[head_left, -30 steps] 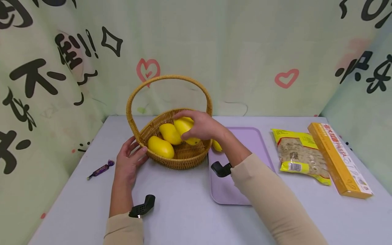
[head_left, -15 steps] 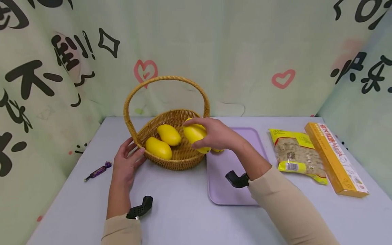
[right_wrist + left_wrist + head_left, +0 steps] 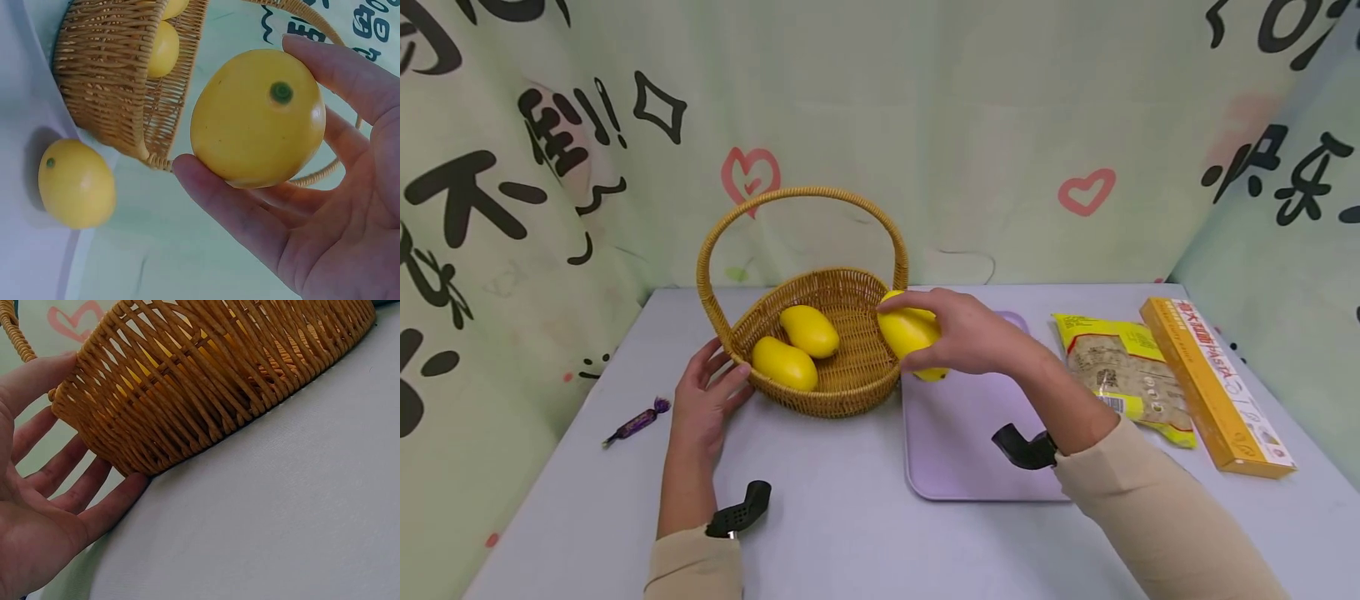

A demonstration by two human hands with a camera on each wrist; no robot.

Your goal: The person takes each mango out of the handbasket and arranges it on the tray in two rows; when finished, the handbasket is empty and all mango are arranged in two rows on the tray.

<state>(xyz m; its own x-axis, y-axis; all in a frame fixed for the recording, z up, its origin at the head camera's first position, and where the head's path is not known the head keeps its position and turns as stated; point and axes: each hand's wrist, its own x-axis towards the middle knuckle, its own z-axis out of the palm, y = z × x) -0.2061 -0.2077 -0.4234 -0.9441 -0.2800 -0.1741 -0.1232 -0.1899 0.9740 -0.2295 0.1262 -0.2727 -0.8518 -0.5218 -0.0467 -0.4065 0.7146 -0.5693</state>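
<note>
Right hand [image 3: 973, 333] grips a smooth yellow mango-shaped fruit [image 3: 908, 331] w/ thumb and fingers wrapped round its middle, above the gap between woven wicker basket [image 3: 842, 396] and flat lilac plastic tray [image 3: 962, 450]; skin looks slick, body firm, prob. light — hold across the widest part. Left hand [image 3: 703, 400] rests flat, fingers straight, against the basket wall. Second fruit [image 3: 76, 182] lies on the tray; basket rim and handle [image 3: 801, 193] are the nearest obstructions; pasta packs [image 3: 1217, 383] well apart.
</note>
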